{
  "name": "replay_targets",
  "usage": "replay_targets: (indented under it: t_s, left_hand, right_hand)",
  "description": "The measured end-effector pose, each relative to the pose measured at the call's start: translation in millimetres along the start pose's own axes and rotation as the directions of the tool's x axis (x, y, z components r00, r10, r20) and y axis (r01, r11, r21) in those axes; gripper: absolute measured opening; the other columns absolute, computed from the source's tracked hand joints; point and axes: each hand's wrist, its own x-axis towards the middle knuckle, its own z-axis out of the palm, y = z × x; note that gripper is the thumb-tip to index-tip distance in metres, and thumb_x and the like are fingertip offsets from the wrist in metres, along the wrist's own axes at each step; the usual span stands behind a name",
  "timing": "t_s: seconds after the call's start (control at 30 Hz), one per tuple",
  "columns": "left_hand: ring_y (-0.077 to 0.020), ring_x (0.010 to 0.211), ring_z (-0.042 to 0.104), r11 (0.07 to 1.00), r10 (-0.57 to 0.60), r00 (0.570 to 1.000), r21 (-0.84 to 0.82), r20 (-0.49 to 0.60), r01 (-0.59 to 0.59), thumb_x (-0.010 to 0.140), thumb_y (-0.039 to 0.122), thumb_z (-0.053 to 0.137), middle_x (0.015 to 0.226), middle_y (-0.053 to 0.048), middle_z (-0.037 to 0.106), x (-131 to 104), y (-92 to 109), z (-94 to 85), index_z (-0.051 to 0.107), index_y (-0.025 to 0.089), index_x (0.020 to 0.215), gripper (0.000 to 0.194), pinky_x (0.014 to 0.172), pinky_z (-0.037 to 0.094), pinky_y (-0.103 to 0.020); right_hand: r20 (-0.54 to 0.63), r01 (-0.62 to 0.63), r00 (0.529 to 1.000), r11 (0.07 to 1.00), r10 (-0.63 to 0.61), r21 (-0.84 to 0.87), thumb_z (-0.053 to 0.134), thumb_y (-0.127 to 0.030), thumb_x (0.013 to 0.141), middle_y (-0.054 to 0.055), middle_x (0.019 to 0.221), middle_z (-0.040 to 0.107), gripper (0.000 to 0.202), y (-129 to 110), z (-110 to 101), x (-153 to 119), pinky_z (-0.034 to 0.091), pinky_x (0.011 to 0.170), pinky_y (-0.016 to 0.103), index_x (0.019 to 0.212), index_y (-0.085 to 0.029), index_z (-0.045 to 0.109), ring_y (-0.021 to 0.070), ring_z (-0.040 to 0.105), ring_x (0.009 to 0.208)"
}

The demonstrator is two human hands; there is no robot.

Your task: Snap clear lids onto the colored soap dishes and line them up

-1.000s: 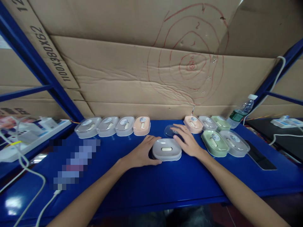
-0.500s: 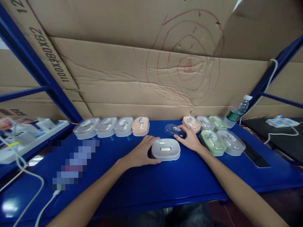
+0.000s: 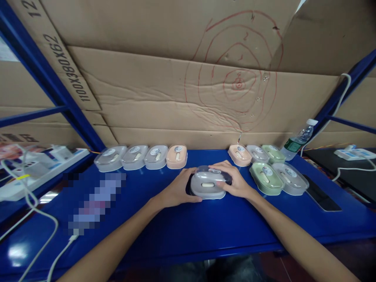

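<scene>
A grey oval plastic box (image 3: 208, 192) with a short white bar on its top rests on the blue table, centred in front of me. My left hand (image 3: 179, 189) grips its left end, thumb along the near side and fingers behind. In my right hand (image 3: 234, 180) is a clear plastic lid (image 3: 204, 172) with a round sticker. The lid is over the box's top, slightly tilted; whether it is seated at the back cannot be seen.
Lidded boxes stand in a left row ending with a peach box (image 3: 176, 157). At right are more, including a green box (image 3: 266, 178), beside a water bottle (image 3: 298, 141) and a dark phone (image 3: 323, 194). Cables (image 3: 54, 231) lie at left; cardboard (image 3: 147, 86) backs the table.
My right hand has brought the clear lid from behind the grey box, toward me and left, onto its top. My left hand keeps its grip on the box.
</scene>
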Motion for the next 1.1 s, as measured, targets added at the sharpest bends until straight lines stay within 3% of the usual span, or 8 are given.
replay_targets:
  t_s: [0.27, 0.5, 0.77, 0.93, 1.1]
  left_hand:
    - [-0.0416, 0.142, 0.053, 1.0, 0.005, 1.0, -0.001, 0.007, -0.005, 0.068, 0.055, 0.098, 0.152, -0.016, 0.054, 0, -1, 0.5, 0.046, 0.025, 0.153, 0.103, 0.12, 0.043, -0.063]
    - [-0.0424, 0.141, 0.053, 1.0, 0.027, 1.0, -0.004, -0.011, -0.027, 0.066, 0.052, 0.098, 0.152, -0.016, 0.054, 1, -5, 2.4, 0.048, 0.027, 0.153, 0.104, 0.118, 0.043, -0.067]
    - [-0.0399, 0.138, 0.056, 1.0, 0.014, 1.0, 0.008, 0.001, -0.014, 0.069, 0.051, 0.096, 0.148, -0.014, 0.058, 0, -1, 1.1, 0.052, 0.025, 0.15, 0.096, 0.118, 0.045, -0.062]
    - [-0.0391, 0.138, 0.056, 0.999, 0.033, 0.999, 0.009, 0.0, -0.033, 0.071, 0.052, 0.096, 0.148, -0.014, 0.058, 0, -4, 1.7, 0.052, 0.027, 0.15, 0.094, 0.118, 0.045, -0.062]
    - [-0.04, 0.142, 0.053, 0.999, 0.03, 0.999, 0.013, 0.021, -0.031, 0.073, 0.05, 0.094, 0.151, -0.014, 0.055, -1, -1, -1.5, 0.05, 0.027, 0.153, 0.094, 0.12, 0.044, -0.062]
  right_hand:
    - [0.111, 0.045, 0.993, 0.997, -0.037, -0.067, 0.08, -0.042, 0.087, 0.013, 0.14, 0.062, 0.066, -4, 14, -2, 0.047, 0.11, 0.057, 0.149, -0.028, 0.063, 0.0332, 0.057, 0.125]
    - [0.135, 0.043, 0.99, 0.999, -0.038, -0.033, 0.08, -0.032, 0.08, 0.012, 0.144, 0.061, 0.069, -7, 13, -2, 0.042, 0.117, 0.062, 0.146, -0.031, 0.061, 0.0344, 0.057, 0.131]
    - [0.169, 0.032, 0.985, 0.999, -0.029, -0.017, 0.08, -0.028, 0.075, 0.014, 0.142, 0.058, 0.075, -8, 12, -1, 0.043, 0.118, 0.059, 0.146, -0.027, 0.058, 0.0347, 0.056, 0.134]
    - [0.204, 0.041, 0.979, 0.992, -0.016, -0.121, 0.079, -0.028, 0.077, 0.015, 0.148, 0.055, 0.078, -12, 11, -5, 0.045, 0.119, 0.055, 0.152, -0.026, 0.054, 0.0345, 0.055, 0.138]
    - [0.231, 0.05, 0.973, 0.959, 0.017, -0.28, 0.083, -0.039, 0.081, 0.015, 0.151, 0.053, 0.082, -11, 12, -7, 0.045, 0.12, 0.055, 0.156, -0.027, 0.052, 0.0354, 0.054, 0.138]
